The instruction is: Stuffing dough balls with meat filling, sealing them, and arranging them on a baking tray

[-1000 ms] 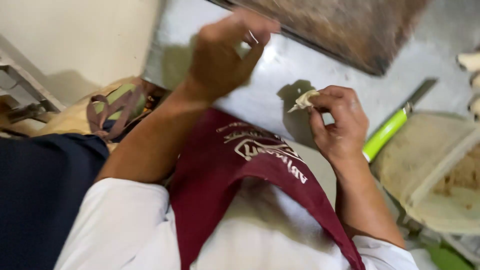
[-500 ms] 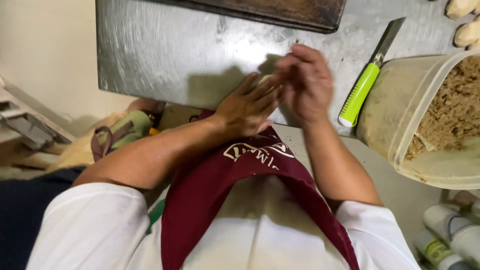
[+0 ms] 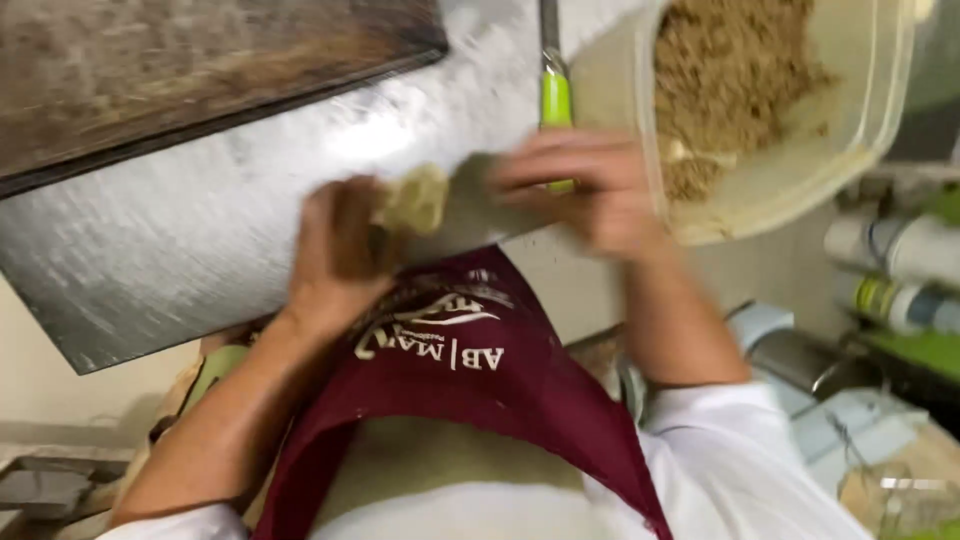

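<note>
The left hand [image 3: 340, 250] grips a pale dough lump [image 3: 412, 198] just above the near edge of the steel counter [image 3: 200, 250], clear of the surface. The right hand [image 3: 590, 190], blurred and fingers spread, hovers beside it by the tub [image 3: 800, 180] of crumbs; whether it grips anything cannot be told. A green-handled knife [image 3: 553, 95] lies behind, clear of the work.

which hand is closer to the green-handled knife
Right. The right hand lies over the lower end of the green-handled knife, apparently touching it. The left hand is off to the knife's left, holding a pale dough lump.
</note>
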